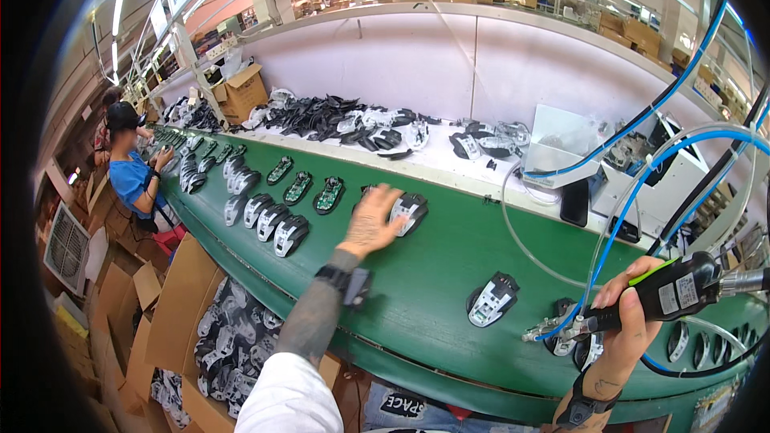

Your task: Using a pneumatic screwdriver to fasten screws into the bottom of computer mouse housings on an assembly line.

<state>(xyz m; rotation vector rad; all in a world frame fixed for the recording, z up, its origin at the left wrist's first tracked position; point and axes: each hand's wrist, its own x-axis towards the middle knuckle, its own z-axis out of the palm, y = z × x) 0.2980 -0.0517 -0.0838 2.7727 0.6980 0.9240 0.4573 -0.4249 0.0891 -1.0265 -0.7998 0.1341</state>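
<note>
My left hand (374,223) reaches across the green belt (433,273) with its fingers stretched out. It is right beside a grey-and-black computer mouse shell (411,213); whether it touches the shell I cannot tell. Part of a dark mouse base is hidden behind the fingers. My right hand (627,305) is wrapped round a black powered screwdriver (678,293) with a green lever and a blue air hose (597,273). Between my hands one mouse shell (492,300) lies alone on the belt. More shells (589,350) lie below the screwdriver, partly covered by my right hand and the hose.
Mouse bases with green circuit boards (329,195) and rows of shells (290,236) stand to the left. Loose black and grey parts (345,116) heap on the white shelf behind. A box of shells (228,337) stands below left. A co-worker (132,168) sits at the far left.
</note>
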